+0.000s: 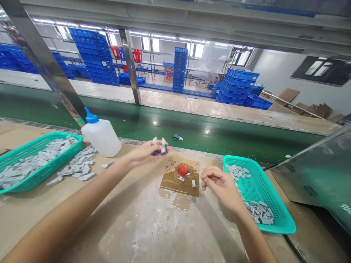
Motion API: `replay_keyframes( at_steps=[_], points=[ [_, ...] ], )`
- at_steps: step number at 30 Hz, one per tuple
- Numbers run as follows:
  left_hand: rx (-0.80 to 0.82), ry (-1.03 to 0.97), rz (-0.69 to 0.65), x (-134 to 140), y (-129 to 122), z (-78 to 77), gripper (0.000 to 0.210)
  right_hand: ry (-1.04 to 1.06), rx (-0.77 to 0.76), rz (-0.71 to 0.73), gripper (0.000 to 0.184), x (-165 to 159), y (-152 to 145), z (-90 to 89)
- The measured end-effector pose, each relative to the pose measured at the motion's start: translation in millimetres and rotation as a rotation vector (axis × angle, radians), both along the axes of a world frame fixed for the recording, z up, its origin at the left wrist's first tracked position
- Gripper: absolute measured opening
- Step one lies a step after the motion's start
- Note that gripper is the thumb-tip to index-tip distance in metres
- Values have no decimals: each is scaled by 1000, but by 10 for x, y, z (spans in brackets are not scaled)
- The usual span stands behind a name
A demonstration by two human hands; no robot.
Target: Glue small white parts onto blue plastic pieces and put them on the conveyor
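My left hand (145,152) is closed around small dark-blue and white plastic parts (163,149) at the far side of a wet brown board (175,182). On that board sits a round red cap-like piece (182,170), with a few small light-grey pieces (193,183) lying loose around it. To the board's right, my right hand (222,186) has its fingers curled together; whatever they may hold is hidden. Just beyond that hand stands a green basket (276,188) with small grey pieces (260,212) in two heaps.
At left, another green basket (41,179) holds many grey pieces, and more grey pieces (79,164) are piled beside it. A white bottle (101,137) with a blue nozzle stands nearby. Behind runs a green conveyor belt (142,124) carrying a dark-blue and white part (177,137).
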State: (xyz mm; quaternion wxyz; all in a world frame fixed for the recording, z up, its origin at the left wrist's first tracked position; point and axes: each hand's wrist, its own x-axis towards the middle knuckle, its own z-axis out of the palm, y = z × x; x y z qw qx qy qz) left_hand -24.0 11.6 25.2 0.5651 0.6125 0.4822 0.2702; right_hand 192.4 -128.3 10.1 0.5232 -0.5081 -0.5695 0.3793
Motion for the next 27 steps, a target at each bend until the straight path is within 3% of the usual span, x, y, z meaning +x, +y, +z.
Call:
replay_keyframes(
  at_steps=[1, 3, 7, 11, 14, 22, 27],
  points=[
    [-136, -208, -31, 51, -234, -23, 17, 35, -8, 29, 14, -66, -17, 4],
    [-303, -408, -8, 132, -632, -53, 14, 35, 35, 39, 12, -213, -70, 21],
    [-357, -489, 110, 224, -1016, -73, 19, -236, 237, -69, 8, -474, -194, 75],
    [-290, -415, 77, 245, -1051, -118, 19, -542, 383, -190, 12, -583, -218, 87],
    [-292, -436, 70, 234, -1040, -143, 17, -606, 395, -199, 13, -564, -175, 63],
    [-435, -608, 39, 138, -987, -199, 15, -365, 177, -111, 12, -373, -113, 3],
    [-376, -574, -72, 52, -985, -122, 22, -338, 234, -224, 15, -188, -165, 111]
  ],
)
